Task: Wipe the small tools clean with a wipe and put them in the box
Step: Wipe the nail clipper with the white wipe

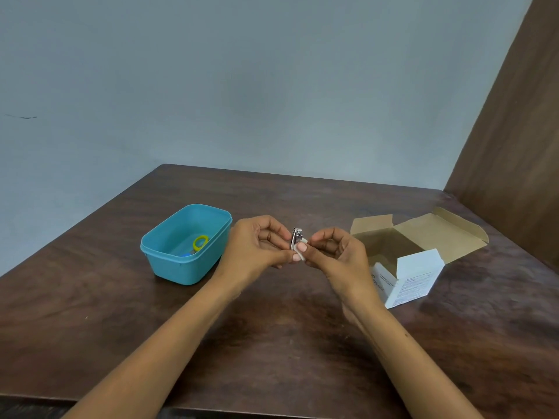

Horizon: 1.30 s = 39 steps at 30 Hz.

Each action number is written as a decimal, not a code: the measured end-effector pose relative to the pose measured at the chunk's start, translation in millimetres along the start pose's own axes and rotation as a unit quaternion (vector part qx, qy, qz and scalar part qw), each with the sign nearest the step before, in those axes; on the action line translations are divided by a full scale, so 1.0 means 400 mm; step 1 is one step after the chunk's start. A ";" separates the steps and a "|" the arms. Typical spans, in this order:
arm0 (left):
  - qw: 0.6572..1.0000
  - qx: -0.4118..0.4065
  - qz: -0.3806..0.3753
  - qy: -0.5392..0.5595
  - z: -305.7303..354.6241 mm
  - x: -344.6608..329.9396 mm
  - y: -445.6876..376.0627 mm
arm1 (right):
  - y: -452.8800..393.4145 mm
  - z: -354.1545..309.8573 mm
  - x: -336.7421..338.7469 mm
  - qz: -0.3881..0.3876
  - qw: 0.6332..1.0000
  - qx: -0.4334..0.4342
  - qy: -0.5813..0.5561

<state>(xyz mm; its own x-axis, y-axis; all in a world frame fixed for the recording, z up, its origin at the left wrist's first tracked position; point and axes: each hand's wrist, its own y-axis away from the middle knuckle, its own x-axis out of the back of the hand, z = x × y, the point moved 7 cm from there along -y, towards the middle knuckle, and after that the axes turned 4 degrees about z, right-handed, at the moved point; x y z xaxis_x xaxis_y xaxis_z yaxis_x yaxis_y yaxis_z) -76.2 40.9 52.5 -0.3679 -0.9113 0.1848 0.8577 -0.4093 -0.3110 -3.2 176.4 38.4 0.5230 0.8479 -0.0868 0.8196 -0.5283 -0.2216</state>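
Note:
A small silver nail clipper [296, 236] stands upright above the middle of the table, pinched at its lower end by my left hand [260, 246]. My right hand [335, 252] pinches a small white wipe [303, 251] against the clipper's lower right side. To the left sits a teal plastic box [169, 261] holding a yellow ring-shaped tool [201, 241] and a small blue item [186, 254]. An open white cardboard box [417, 273] stands at the right with its flaps spread.
The dark wooden table [272, 343] reaches to a blue-grey wall at the back and a brown panel [514, 131] on the right. Its front edge runs along the bottom of the view.

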 end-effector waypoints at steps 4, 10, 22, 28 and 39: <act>1.000 0.007 -0.003 0.007 0.004 0.007 0.000 | -0.003 -0.004 0.001 0.009 0.999 0.029 0.045; 0.999 -0.026 0.010 -0.034 0.006 -0.003 0.003 | 0.003 -0.013 0.008 0.014 0.999 0.035 0.016; 0.994 0.068 -0.081 0.021 -0.005 0.014 -0.003 | -0.007 -0.019 0.021 0.023 0.999 0.035 0.022; 0.993 0.085 -0.074 0.040 -0.014 0.003 0.000 | -0.006 -0.009 0.022 0.027 0.999 0.005 -0.035; 0.995 0.076 -0.062 0.016 -0.018 0.000 0.001 | 0.000 0.003 0.003 -0.023 0.998 -0.053 -0.014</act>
<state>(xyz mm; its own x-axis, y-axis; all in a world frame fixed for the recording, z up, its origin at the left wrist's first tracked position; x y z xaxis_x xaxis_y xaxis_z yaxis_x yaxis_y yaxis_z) -78.6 40.4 45.7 -0.4834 -0.8559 0.1835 0.8484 -0.5097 -0.1425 -2.7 177.5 37.1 0.4781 0.8719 -0.1055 0.8640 -0.4885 -0.1221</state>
